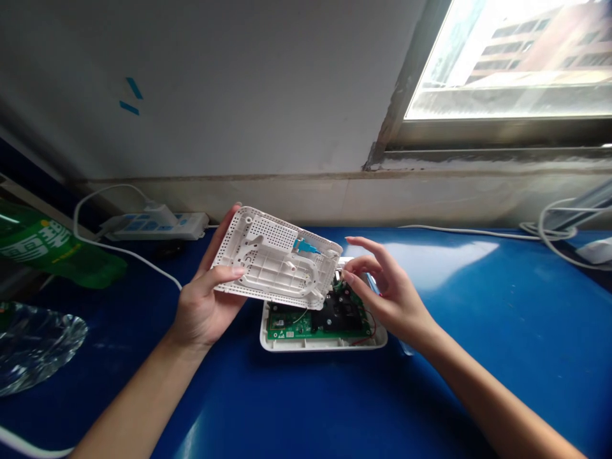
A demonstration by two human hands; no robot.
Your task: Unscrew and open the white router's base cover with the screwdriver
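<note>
Currently, the left hand (pixel 205 306) grips the white plastic cover (pixel 275 255) tilted above the green circuit board (pixel 287 328) in its base (pixel 322 345), while the right hand (pixel 387 296) hangs open beside it; pulling the cover farther could strain the thin wire (pixel 300 315) rising from the board.

White plastic cover (pixel 268 271) dotted with holes, teal connector (pixel 306 246) on it, green circuit board (pixel 287 328) below, shiny blue surface (pixel 454 389).
</note>
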